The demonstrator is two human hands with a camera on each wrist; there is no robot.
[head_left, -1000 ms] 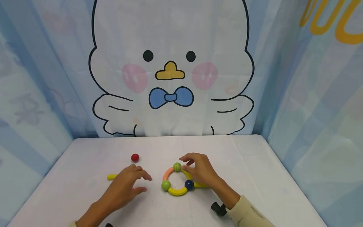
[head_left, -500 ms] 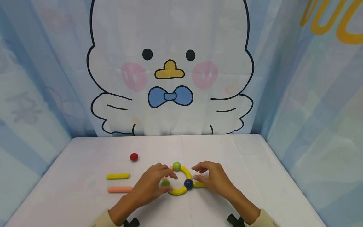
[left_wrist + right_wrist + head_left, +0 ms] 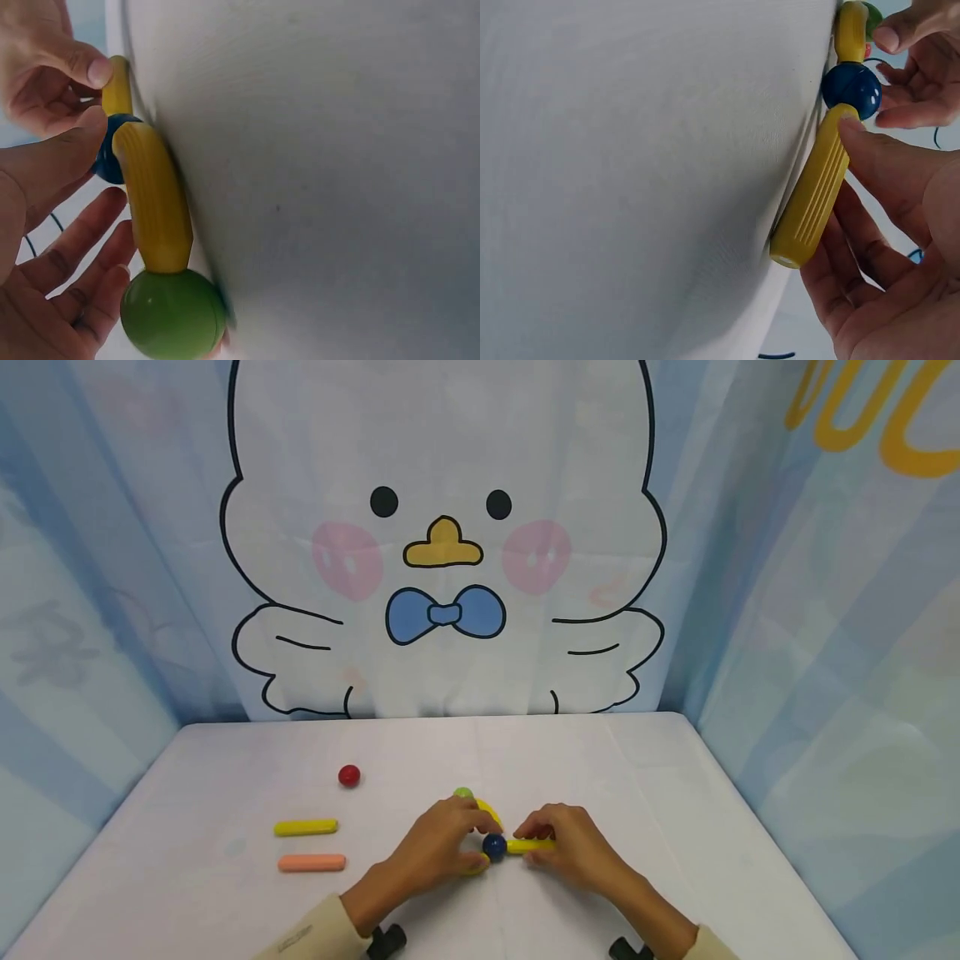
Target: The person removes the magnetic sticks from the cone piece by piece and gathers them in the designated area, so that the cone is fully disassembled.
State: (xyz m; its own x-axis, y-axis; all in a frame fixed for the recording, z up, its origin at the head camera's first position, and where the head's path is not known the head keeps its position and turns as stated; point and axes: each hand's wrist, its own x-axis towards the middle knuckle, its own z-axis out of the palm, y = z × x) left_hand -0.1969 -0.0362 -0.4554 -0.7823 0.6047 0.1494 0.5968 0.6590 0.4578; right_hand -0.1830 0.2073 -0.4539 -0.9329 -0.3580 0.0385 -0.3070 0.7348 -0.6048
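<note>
Blue ball joins a ring of balls and curved rods to a straight yellow stick. My left hand reaches over the ring and holds the ball between thumb and forefinger. The stick juts out to the right, where my right hand pinches it, thumb on its ridged side close to the ball. In the left wrist view a curved yellow rod runs from the blue ball to a green ball. Another green ball shows at the ring's far side. My left hand hides the ring's left part.
To the left lie a loose yellow stick and a salmon stick, roughly parallel. A red ball sits behind them. The white table ends at a printed curtain at the back.
My left hand has moved right across the ring to the blue ball. My right hand has come from the ring's upper right down to the yellow stick and grips it.
</note>
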